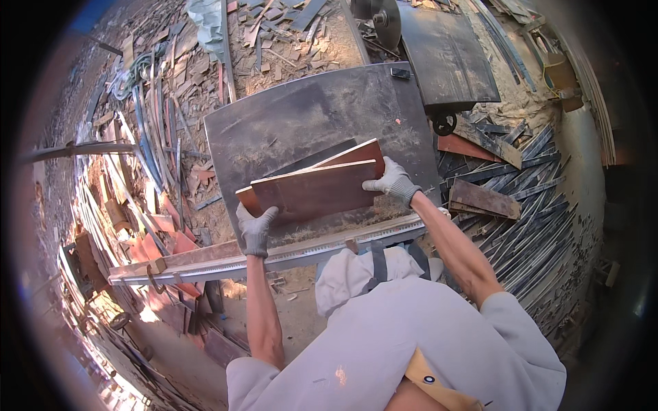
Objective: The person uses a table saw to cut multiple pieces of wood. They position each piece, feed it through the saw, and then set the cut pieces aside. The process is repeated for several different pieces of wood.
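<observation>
Pale work shirt (411, 342) fills lower frame. Left hand (255, 229) & right hand (393, 180), both in grey gloves, are clamped on opp. ends of reddish-brown boards (315, 188), stacked & held level over dark saw table (301, 116) at centre, prob. to keep edges flush. Offcut strips (541, 205) piled at right.

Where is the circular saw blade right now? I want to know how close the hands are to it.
In the head view the saw blade sits at the top centre, at the far end of the dark table, well beyond both gloved hands holding the reddish boards.
</observation>
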Demonstrator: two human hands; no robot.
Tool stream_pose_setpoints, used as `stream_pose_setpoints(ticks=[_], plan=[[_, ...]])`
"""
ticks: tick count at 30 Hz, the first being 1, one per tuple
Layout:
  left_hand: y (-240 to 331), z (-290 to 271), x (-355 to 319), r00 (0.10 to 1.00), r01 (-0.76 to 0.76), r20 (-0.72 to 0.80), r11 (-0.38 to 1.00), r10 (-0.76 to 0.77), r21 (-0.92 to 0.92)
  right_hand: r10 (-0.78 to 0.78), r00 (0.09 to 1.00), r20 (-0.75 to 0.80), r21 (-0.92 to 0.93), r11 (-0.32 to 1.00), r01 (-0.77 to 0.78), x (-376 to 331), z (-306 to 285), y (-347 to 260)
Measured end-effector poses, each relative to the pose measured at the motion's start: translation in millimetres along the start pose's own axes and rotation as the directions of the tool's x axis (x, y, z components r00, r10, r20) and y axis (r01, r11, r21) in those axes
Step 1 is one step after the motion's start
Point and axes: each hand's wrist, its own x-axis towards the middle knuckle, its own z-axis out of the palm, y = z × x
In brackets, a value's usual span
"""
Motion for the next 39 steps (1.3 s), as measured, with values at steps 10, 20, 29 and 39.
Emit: stream_pose_setpoints(ticks=[10,20,29,39], plan=[[-11.6,11.1,14.7,0.935,0.234,0.336,0.907,-0.112,-0.349,0.094,0.983,0.158,0.301,0.944,-0.138,33.6,4.0,11.1],[8.8,89.7,17.5,0.916,-0.351,0.155,0.925,0.371,-0.144,-0.648,0.666,-0.370,-0.294,0.762,0.577,1.4,-94.8,72.4],[-0.5,143.4,33.0,0.902,-0.170,0.342,0.946,0.262,-0.276,-0.357,0.896,-0.265,0.132,0.907,0.401,43.7,-90.6,152.6],[39.2,171.1,57.9,0.879,-0.357,0.322,0.933,0.352,-0.047,-0.405,0.873,-0.272,-0.072,0.913,0.401,73.7,-115.5,141.8]])
